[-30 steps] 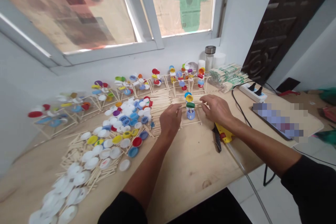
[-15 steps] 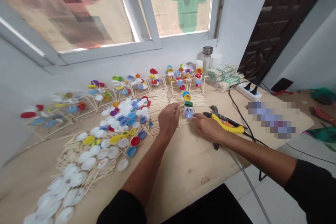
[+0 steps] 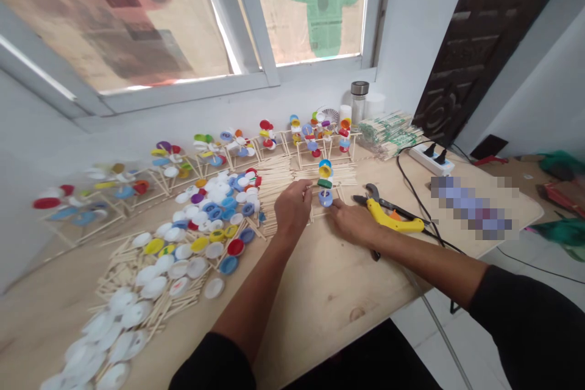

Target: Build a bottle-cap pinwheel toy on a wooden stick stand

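Observation:
A small wheel of bottle caps on sticks stands in front of me, with a blue cap (image 3: 325,167) on top, a green cap (image 3: 325,184) in the middle and a blue-violet cap (image 3: 325,198) at the bottom. My left hand (image 3: 294,207) is closed at the wheel's left side, its fingertips pinched around the stick frame. To the right, my right hand (image 3: 351,219) has curled fingers close to the lowest cap; what they hold, if anything, is hidden. Loose bamboo sticks (image 3: 274,180) lie behind my left hand.
Many loose caps (image 3: 214,210) are spread to the left over cut sticks. Finished-looking cap wheels (image 3: 171,158) line the wall. A yellow glue gun (image 3: 395,218) and pliers lie right of my right hand. Behind are bagged skewers (image 3: 388,131) and a power strip (image 3: 432,159).
The cap wheel has turned slightly, its caps now at different angles. My right hand and forearm have shifted a little left and down. My left hand has stayed nearly in place.

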`<control>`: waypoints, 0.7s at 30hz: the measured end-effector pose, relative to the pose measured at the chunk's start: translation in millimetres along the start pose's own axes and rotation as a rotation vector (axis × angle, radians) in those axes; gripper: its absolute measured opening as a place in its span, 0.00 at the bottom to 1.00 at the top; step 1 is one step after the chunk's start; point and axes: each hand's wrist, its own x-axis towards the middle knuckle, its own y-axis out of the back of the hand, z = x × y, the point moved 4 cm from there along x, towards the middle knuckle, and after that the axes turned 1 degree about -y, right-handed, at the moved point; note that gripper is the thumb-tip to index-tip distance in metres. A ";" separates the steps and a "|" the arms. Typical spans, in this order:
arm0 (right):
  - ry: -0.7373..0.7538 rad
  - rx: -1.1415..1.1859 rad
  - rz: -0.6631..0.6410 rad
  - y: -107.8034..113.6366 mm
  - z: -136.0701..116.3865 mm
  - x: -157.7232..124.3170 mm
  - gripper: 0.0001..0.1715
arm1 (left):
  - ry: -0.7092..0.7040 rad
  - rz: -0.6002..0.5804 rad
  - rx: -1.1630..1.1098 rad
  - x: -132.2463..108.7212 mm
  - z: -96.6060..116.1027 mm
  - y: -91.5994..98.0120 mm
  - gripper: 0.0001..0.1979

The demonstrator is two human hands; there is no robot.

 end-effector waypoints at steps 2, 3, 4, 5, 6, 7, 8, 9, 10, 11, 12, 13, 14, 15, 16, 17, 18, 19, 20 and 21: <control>0.018 0.001 0.000 0.7 -0.7 -2.4 0.21 | 0.005 -0.004 0.006 0.0 -0.2 -0.2 0.12; 0.030 0.003 0.002 1.5 -1.2 -4.7 0.20 | 0.007 -0.005 0.009 0.0 -0.3 -0.3 0.12; 0.045 0.007 0.004 2.6 -1.7 -7.7 0.19 | 0.008 -0.007 0.012 0.0 -0.5 -0.5 0.11; 0.060 0.012 0.008 4.0 -2.3 -11.5 0.18 | 0.010 -0.008 0.014 0.0 -0.8 -0.7 0.11; 0.077 0.019 0.014 5.7 -3.1 -15.9 0.17 | 0.012 -0.009 0.016 -0.1 -1.0 -0.9 0.11; 0.094 0.026 0.020 7.6 -4.0 -20.8 0.17 | 0.013 -0.009 0.018 -0.2 -1.1 -1.0 0.11; 0.110 0.034 0.025 9.4 -5.0 -26.0 0.17 | 0.016 -0.008 0.019 -0.3 -1.3 -1.1 0.11; 0.124 0.039 0.030 11.0 -6.1 -31.4 0.18 | 0.018 -0.007 0.021 -0.4 -1.3 -1.2 0.11; 0.140 0.047 0.035 12.5 -7.4 -36.9 0.19 | 0.021 -0.006 0.022 -0.5 -1.2 -1.2 0.11; 0.160 0.066 0.040 13.7 -9.2 -42.6 0.20 | 0.023 -0.005 0.023 -0.6 -1.0 -1.1 0.11; 0.187 0.098 0.046 14.8 -11.4 -48.6 0.21 | 0.026 -0.003 0.025 -0.7 -0.7 -0.9 0.11; 0.217 0.141 0.052 15.8 -14.0 -55.0 0.21 | 0.028 -0.002 0.026 -0.7 -0.3 -0.8 0.11; 0.251 0.192 0.057 16.7 -17.2 -62.0 0.21 | 0.029 -0.001 0.028 -0.8 0.1 -0.6 0.11; 0.288 0.244 0.058 17.4 -20.9 -69.8 0.21 | 0.031 -0.001 0.030 -0.9 0.6 -0.4 0.11; 0.328 0.290 0.054 17.8 -25.3 -78.5 0.20 | 0.032 -0.001 0.032 -1.0 0.9 -0.2 0.11; 0.367 0.323 0.045 17.6 -30.2 -88.1 0.20 | 0.033 -0.001 0.034 -1.1 1.2 -0.1 0.11; 0.410 0.348 0.034 16.9 -35.8 -98.5 0.19 | 0.034 -0.002 0.035 -1.2 1.4 0.0 0.11; 0.452 0.371 0.021 15.3 -41.6 -109.4 0.18 | 0.035 -0.002 0.036 -1.2 1.5 0.0 0.11; 0.491 0.394 0.008 12.6 -47.6 -120.4 0.18 | 0.037 -0.002 0.037 -1.3 1.5 -0.1 0.11; 0.532 0.424 -0.007 8.7 -53.6 -131.3 0.17 | 0.039 -0.002 0.037 -1.3 1.3 -0.2 0.11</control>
